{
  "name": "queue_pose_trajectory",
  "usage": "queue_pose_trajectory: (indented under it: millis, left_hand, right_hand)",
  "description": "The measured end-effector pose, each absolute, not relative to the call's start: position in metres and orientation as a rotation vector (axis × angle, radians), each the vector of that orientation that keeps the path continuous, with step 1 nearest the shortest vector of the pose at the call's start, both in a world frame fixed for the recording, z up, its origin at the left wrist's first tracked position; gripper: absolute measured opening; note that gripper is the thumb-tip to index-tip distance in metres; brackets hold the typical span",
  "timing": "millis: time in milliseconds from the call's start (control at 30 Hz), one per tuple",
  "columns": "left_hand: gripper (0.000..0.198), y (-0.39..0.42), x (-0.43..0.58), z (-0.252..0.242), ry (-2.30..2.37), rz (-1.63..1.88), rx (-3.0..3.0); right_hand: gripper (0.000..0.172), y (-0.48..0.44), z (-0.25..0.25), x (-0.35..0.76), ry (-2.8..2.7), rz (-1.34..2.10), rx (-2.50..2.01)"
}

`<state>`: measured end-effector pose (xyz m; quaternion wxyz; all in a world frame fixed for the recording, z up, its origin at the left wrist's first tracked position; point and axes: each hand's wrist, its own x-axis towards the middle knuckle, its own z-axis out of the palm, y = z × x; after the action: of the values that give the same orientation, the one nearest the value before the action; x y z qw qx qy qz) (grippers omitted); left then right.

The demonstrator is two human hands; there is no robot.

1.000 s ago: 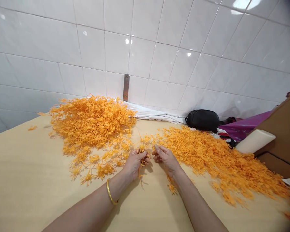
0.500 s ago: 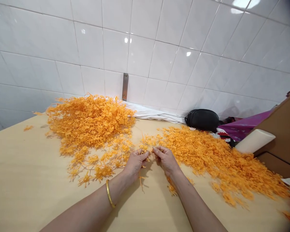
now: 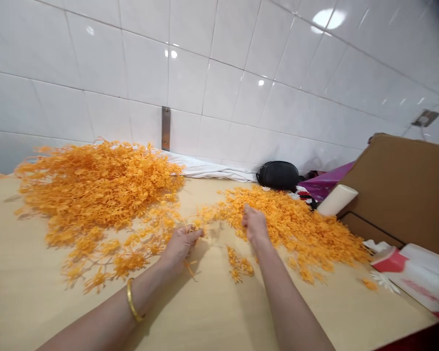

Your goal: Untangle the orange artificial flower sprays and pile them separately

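On a pale wooden table, my left hand is closed round a small bunch of orange plastic flower stems, one stem sticking out below the fist. My right hand reaches into the right pile of small orange flower pieces, with its fingers bent down among them; what they pinch is hidden. A big heap of orange branched sprigs lies to the left of my left hand. A small clump of orange pieces sits between my forearms.
A white tiled wall backs the table. A black pouch, purple cloth and a white roll lie at the back right beside a brown cardboard box. A red and white packet sits near the right edge.
The view has swung right. My hands, close together a moment ago, have parted: the right hand has moved away into the right pile, and the left stays closed on its stems.
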<state>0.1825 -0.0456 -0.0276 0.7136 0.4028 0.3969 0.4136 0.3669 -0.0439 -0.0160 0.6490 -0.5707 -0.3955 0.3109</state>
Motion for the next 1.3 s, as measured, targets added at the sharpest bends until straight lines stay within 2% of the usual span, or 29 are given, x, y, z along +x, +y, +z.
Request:
queue_pose_trajectory:
  millis: [133,367,667,833,900,1000,1300]
  left_hand:
    - [0.030,-0.043,0.182,-0.033,0.840,0.918,1.061]
    - [0.036,-0.042,0.187,-0.040,0.786,0.925,1.218]
    - [0.031,-0.044,0.189,-0.036,0.755,0.928,1.306]
    - [0.029,-0.043,0.190,-0.040,0.730,0.961,1.238]
    - [0.031,-0.042,0.191,-0.041,0.732,0.969,1.236]
    - [0.028,-0.043,0.191,-0.041,0.703,0.942,1.266]
    - [0.025,-0.045,0.190,-0.029,0.707,0.896,1.192]
  right_hand:
    - [0.034,-0.051,-0.012,0.387,-0.746,0.627,-1.263]
    - [0.025,-0.048,-0.021,0.351,-0.835,0.811,-1.174]
    - [0.027,-0.062,-0.007,0.320,-1.570,0.582,-1.377]
    - [0.045,-0.066,-0.007,0.316,-1.765,0.602,-1.383]
    - [0.041,-0.065,-0.010,0.317,-1.794,0.606,-1.355]
    - [0.018,-0.062,-0.016,0.317,-1.786,0.545,-1.328]
    - [0.020,-0.053,-0.025,0.302,-1.246,0.609,-1.192]
